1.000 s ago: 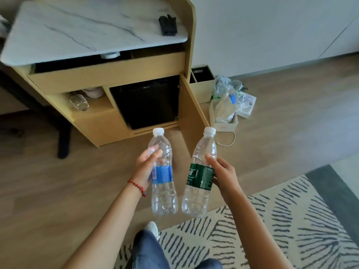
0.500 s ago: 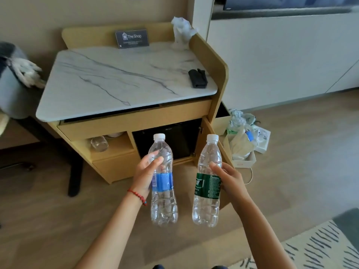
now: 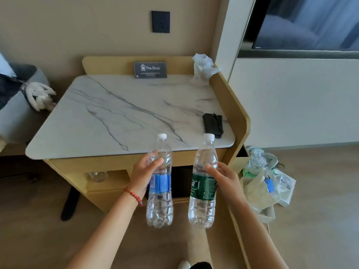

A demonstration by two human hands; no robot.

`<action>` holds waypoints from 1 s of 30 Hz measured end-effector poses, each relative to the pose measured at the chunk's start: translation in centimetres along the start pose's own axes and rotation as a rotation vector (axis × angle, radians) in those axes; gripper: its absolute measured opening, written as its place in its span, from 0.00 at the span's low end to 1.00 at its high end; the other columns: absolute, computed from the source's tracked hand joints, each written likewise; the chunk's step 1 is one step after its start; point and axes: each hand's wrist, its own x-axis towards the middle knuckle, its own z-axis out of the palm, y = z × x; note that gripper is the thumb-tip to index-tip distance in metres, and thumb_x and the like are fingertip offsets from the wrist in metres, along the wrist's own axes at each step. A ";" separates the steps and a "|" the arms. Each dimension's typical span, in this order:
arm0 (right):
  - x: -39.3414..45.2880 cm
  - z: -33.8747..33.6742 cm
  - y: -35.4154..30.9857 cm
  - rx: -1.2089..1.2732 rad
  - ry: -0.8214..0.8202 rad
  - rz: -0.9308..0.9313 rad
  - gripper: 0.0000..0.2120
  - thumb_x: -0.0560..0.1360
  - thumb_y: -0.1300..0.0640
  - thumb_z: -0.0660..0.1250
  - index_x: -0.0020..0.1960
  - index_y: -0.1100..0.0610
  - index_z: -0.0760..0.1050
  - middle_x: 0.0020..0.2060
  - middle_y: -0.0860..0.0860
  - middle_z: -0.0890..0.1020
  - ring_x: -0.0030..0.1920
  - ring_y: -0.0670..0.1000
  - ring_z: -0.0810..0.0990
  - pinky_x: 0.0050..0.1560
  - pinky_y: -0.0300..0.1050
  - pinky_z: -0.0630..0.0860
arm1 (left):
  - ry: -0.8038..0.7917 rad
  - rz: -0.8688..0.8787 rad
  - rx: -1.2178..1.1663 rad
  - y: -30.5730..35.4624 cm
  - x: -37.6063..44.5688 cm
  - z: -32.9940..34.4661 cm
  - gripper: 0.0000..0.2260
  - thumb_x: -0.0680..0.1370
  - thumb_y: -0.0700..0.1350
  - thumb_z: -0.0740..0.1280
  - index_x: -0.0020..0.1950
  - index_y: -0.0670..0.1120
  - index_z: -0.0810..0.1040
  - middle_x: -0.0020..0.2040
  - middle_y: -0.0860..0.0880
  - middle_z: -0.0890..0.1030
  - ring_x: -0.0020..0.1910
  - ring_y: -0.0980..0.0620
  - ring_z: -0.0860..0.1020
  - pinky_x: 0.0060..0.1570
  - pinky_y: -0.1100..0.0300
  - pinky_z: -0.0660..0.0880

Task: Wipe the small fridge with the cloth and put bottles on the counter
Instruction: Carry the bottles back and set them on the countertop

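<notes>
I have a bottle in each hand, both upright and held in the air in the lower middle of the frame, in front of the cabinet and below the level of its top. My left hand [image 3: 144, 172] is wrapped around the blue-labelled bottle [image 3: 159, 181] at its upper body, thumb across the front just above the label. My right hand [image 3: 225, 179] grips the green-labelled bottle [image 3: 204, 181] from its right side, thumb pressed on the clear plastic above the label. The two bottles sit side by side, near each other but not touching, both capped in white.

The marble counter [image 3: 116, 117] fills the centre of the frame and is mostly bare — a dark folded cloth [image 3: 213, 124] lies near its right front corner, a small sign [image 3: 150, 70] stands against the back rail, and a crumpled white tissue [image 3: 204, 67] sits in the upper right corner of the top. The small fridge [image 3: 181, 181] is only a dark patch behind the bottles, so I cannot judge how clean it is.

I read this as the bottle-placing step, with neither bottle set down yet. Next I need to lift both above the counter's front edge, carry them forward over the open marble to the left of the cloth, and lower them flat on their bases before letting go — well in from the edge, since these look light and would tip easily.
</notes>
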 end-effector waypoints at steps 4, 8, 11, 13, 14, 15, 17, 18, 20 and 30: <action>6.6 -1.4 -2.4 -0.052 -0.001 -0.015 0.17 0.71 0.46 0.69 0.51 0.57 0.77 0.44 0.58 0.83 0.43 0.52 0.82 0.45 0.42 0.77 | 0.050 0.067 -0.001 2.4 5.0 2.1 0.32 0.56 0.60 0.70 0.58 0.50 0.74 0.46 0.51 0.80 0.38 0.60 0.81 0.41 0.60 0.75; 11.7 -1.9 -4.7 -0.084 0.020 -0.030 0.29 0.64 0.36 0.69 0.55 0.57 0.75 0.45 0.62 0.80 0.46 0.59 0.80 0.55 0.57 0.76 | 0.064 0.114 0.024 4.7 9.7 3.3 0.26 0.56 0.60 0.69 0.53 0.55 0.75 0.48 0.50 0.80 0.41 0.58 0.82 0.39 0.64 0.76; 15.0 -2.0 -6.4 -0.078 0.051 -0.093 0.14 0.70 0.45 0.69 0.47 0.56 0.78 0.45 0.68 0.78 0.43 0.65 0.77 0.46 0.51 0.76 | 0.062 0.152 0.039 6.2 13.8 3.8 0.26 0.56 0.59 0.70 0.53 0.55 0.76 0.50 0.52 0.81 0.48 0.53 0.81 0.43 0.62 0.77; 16.7 -1.9 -7.4 -0.074 0.086 -0.111 0.10 0.73 0.50 0.68 0.47 0.57 0.77 0.44 0.68 0.79 0.40 0.61 0.77 0.43 0.48 0.75 | 0.043 0.190 0.047 7.1 16.2 4.1 0.25 0.56 0.58 0.70 0.53 0.55 0.76 0.48 0.55 0.81 0.49 0.52 0.80 0.46 0.61 0.76; 17.6 -1.8 -7.7 -0.068 0.105 -0.128 0.10 0.73 0.51 0.68 0.47 0.58 0.77 0.44 0.67 0.79 0.40 0.59 0.78 0.42 0.50 0.77 | 0.029 0.216 0.058 7.6 17.5 4.2 0.26 0.56 0.58 0.70 0.52 0.54 0.76 0.47 0.55 0.81 0.48 0.54 0.80 0.45 0.63 0.76; 18.5 -1.6 -8.0 -0.062 0.126 -0.143 0.11 0.72 0.51 0.68 0.47 0.59 0.76 0.43 0.67 0.79 0.40 0.59 0.79 0.43 0.53 0.78 | 0.015 0.241 0.075 8.1 18.8 4.3 0.27 0.56 0.58 0.70 0.53 0.53 0.76 0.48 0.55 0.81 0.47 0.57 0.80 0.44 0.66 0.75; 20.5 -1.2 -8.8 -0.051 0.161 -0.167 0.12 0.73 0.52 0.68 0.47 0.62 0.75 0.39 0.64 0.80 0.38 0.53 0.81 0.40 0.49 0.80 | -0.016 0.289 0.102 9.3 21.3 4.4 0.30 0.56 0.58 0.69 0.56 0.49 0.75 0.48 0.55 0.80 0.44 0.64 0.79 0.40 0.71 0.73; 21.4 -0.9 -9.3 -0.043 0.173 -0.187 0.10 0.73 0.54 0.68 0.48 0.61 0.75 0.36 0.58 0.81 0.36 0.48 0.82 0.36 0.40 0.79 | -0.028 0.310 0.109 9.8 22.4 4.4 0.30 0.56 0.58 0.69 0.56 0.49 0.75 0.47 0.55 0.80 0.43 0.66 0.79 0.39 0.72 0.73; 23.3 -0.5 -9.9 -0.016 0.197 -0.236 0.08 0.74 0.58 0.67 0.51 0.60 0.75 0.38 0.50 0.82 0.37 0.43 0.83 0.35 0.32 0.77 | -0.044 0.333 0.127 10.7 24.6 4.3 0.32 0.56 0.58 0.69 0.57 0.48 0.74 0.47 0.54 0.79 0.42 0.68 0.78 0.38 0.74 0.72; 30.3 0.8 -9.4 -0.167 0.387 -0.331 0.28 0.69 0.53 0.72 0.67 0.52 0.67 0.60 0.49 0.78 0.59 0.50 0.77 0.61 0.52 0.74 | -0.041 0.376 0.120 10.8 32.0 5.5 0.28 0.57 0.55 0.73 0.56 0.55 0.73 0.52 0.54 0.78 0.54 0.52 0.78 0.51 0.60 0.76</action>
